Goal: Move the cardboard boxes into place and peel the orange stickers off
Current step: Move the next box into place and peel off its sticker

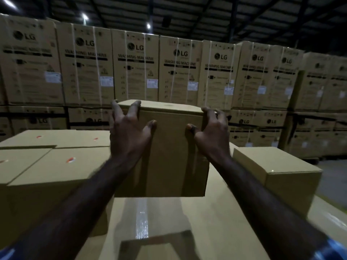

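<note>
Head view: left hand (129,132) and right hand (210,132) clasped the upper corners of a cardboard box (165,156), fingers hooked over its top, probably to steady it over the taped box (169,218); orange stickers (70,160) remained on the left-hand boxes (47,166).

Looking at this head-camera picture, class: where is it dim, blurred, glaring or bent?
Head view: the warehouse is dim, lit by small ceiling lamps; glare streaks the clear tape on the lower cardboard box; the forearms and frame edges smear with blur; the wide lens bows the back row of printed washing-machine cartons.
</note>
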{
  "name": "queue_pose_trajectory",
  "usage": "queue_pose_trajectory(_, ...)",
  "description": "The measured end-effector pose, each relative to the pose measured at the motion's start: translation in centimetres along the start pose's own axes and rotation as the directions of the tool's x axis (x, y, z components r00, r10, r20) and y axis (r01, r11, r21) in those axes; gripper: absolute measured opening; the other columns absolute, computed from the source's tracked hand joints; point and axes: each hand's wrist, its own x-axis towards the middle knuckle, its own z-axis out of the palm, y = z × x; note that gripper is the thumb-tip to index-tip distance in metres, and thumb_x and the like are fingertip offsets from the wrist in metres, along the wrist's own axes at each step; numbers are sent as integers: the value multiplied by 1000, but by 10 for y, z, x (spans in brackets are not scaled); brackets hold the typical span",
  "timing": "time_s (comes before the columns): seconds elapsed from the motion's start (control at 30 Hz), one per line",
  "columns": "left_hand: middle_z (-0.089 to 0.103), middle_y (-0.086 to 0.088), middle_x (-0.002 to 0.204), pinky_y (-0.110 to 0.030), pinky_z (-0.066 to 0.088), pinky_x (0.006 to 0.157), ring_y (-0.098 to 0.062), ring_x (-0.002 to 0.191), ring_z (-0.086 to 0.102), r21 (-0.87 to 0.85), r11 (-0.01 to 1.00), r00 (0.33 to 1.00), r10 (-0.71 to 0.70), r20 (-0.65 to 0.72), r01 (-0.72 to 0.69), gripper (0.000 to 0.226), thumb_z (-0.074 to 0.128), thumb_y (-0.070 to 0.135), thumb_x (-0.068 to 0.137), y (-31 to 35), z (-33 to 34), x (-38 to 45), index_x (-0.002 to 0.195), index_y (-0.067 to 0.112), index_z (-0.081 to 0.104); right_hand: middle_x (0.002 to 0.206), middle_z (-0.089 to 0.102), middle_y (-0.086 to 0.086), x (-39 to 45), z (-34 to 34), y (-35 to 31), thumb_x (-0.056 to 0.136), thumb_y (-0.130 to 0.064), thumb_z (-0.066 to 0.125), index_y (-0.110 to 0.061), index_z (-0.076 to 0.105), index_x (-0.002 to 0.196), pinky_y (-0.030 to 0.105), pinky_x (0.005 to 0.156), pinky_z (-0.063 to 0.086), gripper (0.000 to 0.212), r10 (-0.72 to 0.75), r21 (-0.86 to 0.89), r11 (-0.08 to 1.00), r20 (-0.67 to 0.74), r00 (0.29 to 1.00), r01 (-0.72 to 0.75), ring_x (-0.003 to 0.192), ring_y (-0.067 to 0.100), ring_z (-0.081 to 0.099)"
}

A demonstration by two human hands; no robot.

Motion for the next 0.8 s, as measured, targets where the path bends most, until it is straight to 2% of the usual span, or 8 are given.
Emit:
queue_pose_trajectory(0.1,17,-26,154,-52,38,105,-46,136,28,19,999,998,-35,48,34,69,71,40,82,7,16,-30,142,24,43,147,35,13,-22,-9,25,83,-36,74,-21,46,139,41,96,49,65,45,-27,999,34,998,-44,123,31,48)
queue_pose_trajectory(0.3,22,-23,151,-54,47,97,-44,132,34,7,998,991,-59,119,59,69,71,41,81,0,44,-87,142,23,44,148,33,12,-61,-7,66,84,-38,73,-23,43,141,45,100,45,66,101,-75,993,110,989,-93,126,32,46)
queue_pose_trajectory(0.4,18,-22,153,-50,43,98,-45,132,32,7,998,988,-68,139,67,68,72,38,81,-4,52,-110,142,21,45,148,33,10,-79,-2,81,83,-37,73,-22,44,141,44,99,47,66,103,-69,993,124,987,-95,125,30,46)
queue_pose_trajectory(0.67,22,-25,150,-50,45,95,-45,130,34,12,995,973,-97,207,97,65,72,30,82,-24,66,-147,140,17,47,151,31,8,-113,20,108,82,-36,75,-22,45,140,48,100,47,67,142,-64,989,177,974,-133,129,29,44)
queue_pose_trajectory(0.8,22,-19,152,-47,45,92,-42,129,34,-3,995,970,-100,220,104,61,71,32,82,-36,69,-158,137,19,49,150,32,7,-126,30,117,80,-36,76,-24,48,137,50,96,49,65,153,-72,987,186,971,-142,127,29,46)
